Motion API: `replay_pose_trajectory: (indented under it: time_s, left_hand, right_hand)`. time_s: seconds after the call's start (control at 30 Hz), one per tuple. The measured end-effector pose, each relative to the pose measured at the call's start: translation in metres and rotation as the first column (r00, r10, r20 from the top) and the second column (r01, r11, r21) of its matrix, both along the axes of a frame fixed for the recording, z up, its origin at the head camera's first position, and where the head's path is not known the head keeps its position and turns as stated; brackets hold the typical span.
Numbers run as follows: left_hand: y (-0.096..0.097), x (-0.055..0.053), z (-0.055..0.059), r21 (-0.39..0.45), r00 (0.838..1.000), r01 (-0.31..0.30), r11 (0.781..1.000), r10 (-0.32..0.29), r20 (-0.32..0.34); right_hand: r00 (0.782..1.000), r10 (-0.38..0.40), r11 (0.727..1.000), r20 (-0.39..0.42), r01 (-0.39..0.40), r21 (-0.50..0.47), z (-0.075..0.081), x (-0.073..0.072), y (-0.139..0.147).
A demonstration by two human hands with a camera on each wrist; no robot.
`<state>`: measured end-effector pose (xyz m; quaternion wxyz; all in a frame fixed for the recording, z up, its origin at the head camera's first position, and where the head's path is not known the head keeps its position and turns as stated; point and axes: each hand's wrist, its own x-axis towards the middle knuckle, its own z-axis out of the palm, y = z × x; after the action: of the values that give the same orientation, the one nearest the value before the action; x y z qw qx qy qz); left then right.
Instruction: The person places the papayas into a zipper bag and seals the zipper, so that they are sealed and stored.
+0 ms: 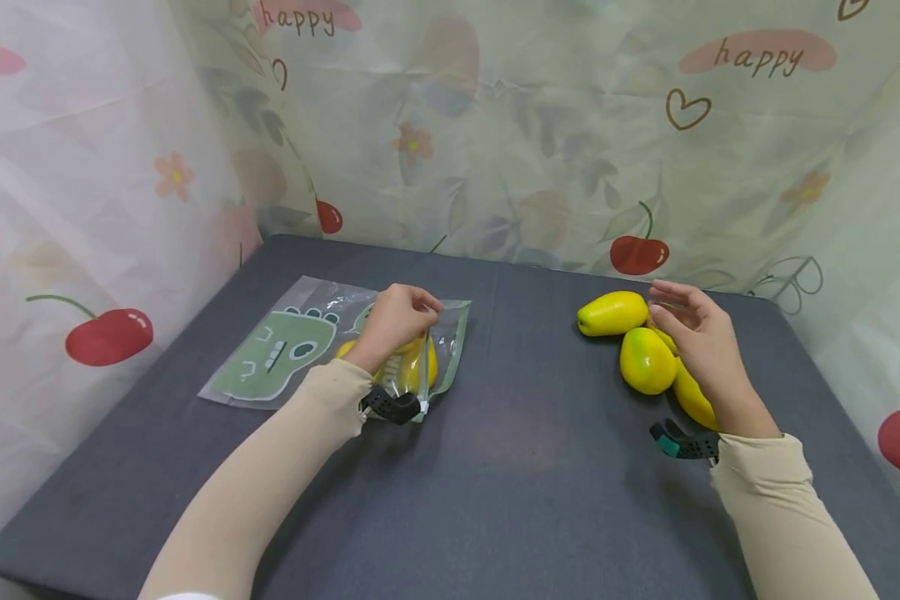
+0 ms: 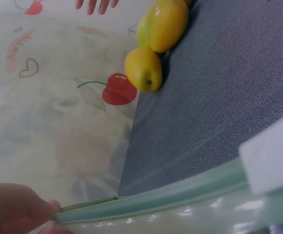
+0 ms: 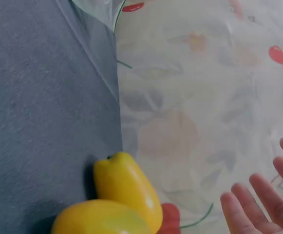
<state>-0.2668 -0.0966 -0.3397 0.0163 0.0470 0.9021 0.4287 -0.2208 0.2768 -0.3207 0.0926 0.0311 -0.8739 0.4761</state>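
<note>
My left hand [image 1: 393, 325] pinches the top edge of a clear zip bag [image 1: 270, 354] printed with a green cartoon, lying on the left of the table. Inside the bag sits yellow fruit [image 1: 430, 362], partly covered by my hand and wrist. In the left wrist view, thumb and fingers grip the bag's green rim [image 2: 146, 205]. Over on the right, my right hand [image 1: 701, 342] hovers by several yellow mango-like fruits [image 1: 647, 361], holding nothing. One longer fruit [image 1: 611, 314] has a green tip. Another fruit [image 1: 693, 398] is partly hidden beneath the hand.
The dark grey table [image 1: 525, 467] stands against a printed curtain [image 1: 495, 150] that wraps the back and both sides. A white zip slider [image 2: 270, 156] sits on the bag's edge. Black straps [image 1: 390, 406] circle both wrists.
</note>
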Motion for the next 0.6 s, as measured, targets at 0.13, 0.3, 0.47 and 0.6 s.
replay_pose_trajectory:
  time_s: [0.13,0.3,0.47,0.6]
  left_hand:
    - [0.000,-0.001,-0.001,-0.003,1.000,0.001,1.000,-0.001,-0.007]
    - [0.000,-0.002,-0.002,0.005,1.000,0.001,1.000,-0.001,-0.010]
    - [-0.001,-0.002,-0.002,0.001,1.000,0.003,1.000,-0.003,-0.005]
    - [-0.001,-0.001,-0.002,0.002,1.000,0.006,1.000,-0.006,0.002]
  right_hand:
    - [0.999,-0.039,0.999,0.026,0.039,0.019,-0.008,0.000,0.007]
    - [0.997,-0.046,0.999,0.055,0.044,0.027,-0.021,0.001,0.011]
    - [0.997,-0.039,0.999,0.071,0.038,0.020,-0.027,0.005,0.010]
    - [0.996,-0.023,1.000,0.087,0.023,0.011,-0.031,0.004,0.010]
